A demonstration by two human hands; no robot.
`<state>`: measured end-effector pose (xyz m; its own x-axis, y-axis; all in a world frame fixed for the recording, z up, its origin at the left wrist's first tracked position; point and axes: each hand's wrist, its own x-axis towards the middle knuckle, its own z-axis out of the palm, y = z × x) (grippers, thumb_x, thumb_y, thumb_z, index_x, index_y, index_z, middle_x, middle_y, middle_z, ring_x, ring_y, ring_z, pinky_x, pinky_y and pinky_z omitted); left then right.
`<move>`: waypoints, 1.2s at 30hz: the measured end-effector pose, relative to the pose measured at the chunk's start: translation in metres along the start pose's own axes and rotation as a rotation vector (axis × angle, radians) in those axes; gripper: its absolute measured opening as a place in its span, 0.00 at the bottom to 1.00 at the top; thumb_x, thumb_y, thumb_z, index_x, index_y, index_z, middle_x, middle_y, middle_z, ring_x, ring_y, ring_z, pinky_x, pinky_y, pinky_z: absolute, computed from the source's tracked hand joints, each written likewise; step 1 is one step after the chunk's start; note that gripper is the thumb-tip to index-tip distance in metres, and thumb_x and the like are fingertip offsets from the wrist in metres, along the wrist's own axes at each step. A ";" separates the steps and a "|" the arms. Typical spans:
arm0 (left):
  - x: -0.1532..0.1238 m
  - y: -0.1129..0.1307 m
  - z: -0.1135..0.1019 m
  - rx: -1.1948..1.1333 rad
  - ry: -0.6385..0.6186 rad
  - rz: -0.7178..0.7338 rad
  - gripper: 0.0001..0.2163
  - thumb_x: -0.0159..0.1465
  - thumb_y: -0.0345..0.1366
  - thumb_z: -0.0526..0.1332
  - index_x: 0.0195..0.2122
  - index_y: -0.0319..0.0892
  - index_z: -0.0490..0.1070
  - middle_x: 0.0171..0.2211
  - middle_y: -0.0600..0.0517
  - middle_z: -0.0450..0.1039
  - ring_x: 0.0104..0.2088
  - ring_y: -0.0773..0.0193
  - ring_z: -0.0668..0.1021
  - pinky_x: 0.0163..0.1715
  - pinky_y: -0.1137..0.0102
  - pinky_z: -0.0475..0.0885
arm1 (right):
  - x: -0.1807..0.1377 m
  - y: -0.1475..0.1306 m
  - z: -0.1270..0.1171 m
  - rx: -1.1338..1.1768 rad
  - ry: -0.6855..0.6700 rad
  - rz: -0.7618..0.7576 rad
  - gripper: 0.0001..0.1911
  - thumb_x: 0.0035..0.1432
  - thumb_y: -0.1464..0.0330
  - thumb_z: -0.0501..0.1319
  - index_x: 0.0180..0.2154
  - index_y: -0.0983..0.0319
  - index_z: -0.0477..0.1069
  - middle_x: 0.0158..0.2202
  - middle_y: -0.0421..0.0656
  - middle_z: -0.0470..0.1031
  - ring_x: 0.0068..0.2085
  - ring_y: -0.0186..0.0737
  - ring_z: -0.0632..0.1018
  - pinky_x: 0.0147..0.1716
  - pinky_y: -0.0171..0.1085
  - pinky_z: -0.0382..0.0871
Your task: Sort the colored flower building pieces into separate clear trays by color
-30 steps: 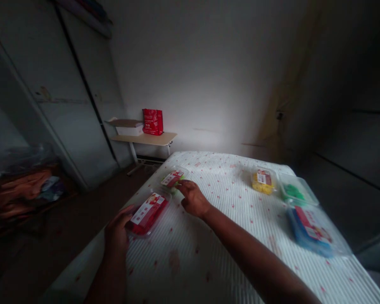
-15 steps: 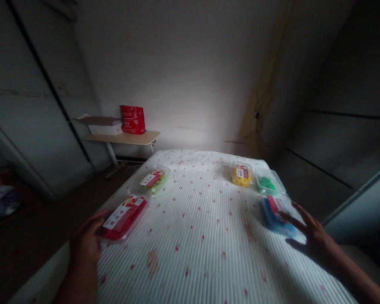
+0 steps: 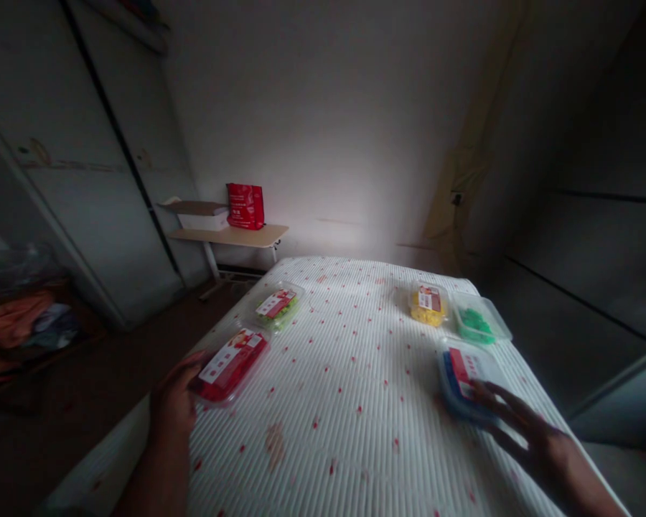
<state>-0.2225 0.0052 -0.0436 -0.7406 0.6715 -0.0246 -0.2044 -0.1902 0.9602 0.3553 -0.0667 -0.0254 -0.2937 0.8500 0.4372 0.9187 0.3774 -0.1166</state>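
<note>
My left hand [image 3: 176,395] is at the near-left end of a clear plastic box with red contents [image 3: 229,366], its fingers curled against the edge. That box lies flat on the white, ribbed, red-specked bed cover [image 3: 328,402]. On the right, my right hand [image 3: 532,438], slightly blurred, reaches over a clear box with blue contents [image 3: 457,388]. Its fingers are stretched apart, with the tips at the lid's red-and-white label. Behind the blue box are a box with green contents [image 3: 476,327] and one with yellow contents [image 3: 428,309].
Beyond the red box lies a clear box with light green contents [image 3: 277,305]. A small table [image 3: 258,235] at the back left bears a red bag [image 3: 246,207] and a white carton [image 3: 202,219]. Cloth items [image 3: 19,319] lie low at the far left.
The blue box has shifted nearer and a little left, away from the green one, with my right hand over it. My left hand stays at the red box. The view has turned slightly left.
</note>
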 end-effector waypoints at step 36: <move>-0.005 0.000 -0.006 0.055 -0.008 -0.077 0.15 0.41 0.36 0.63 0.32 0.40 0.75 0.30 0.52 0.77 0.33 0.56 0.77 0.30 0.67 0.71 | 0.312 -0.130 0.112 -0.153 -0.110 -0.056 0.23 0.54 0.74 0.51 0.53 0.65 0.64 0.55 0.51 0.65 0.52 0.45 0.68 0.47 0.40 0.64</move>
<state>-0.2228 -0.0021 -0.0454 -0.7187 0.6886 -0.0969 -0.2247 -0.0981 0.9695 0.1147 0.1909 0.0263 -0.3649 0.8673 0.3386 0.9271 0.3721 0.0459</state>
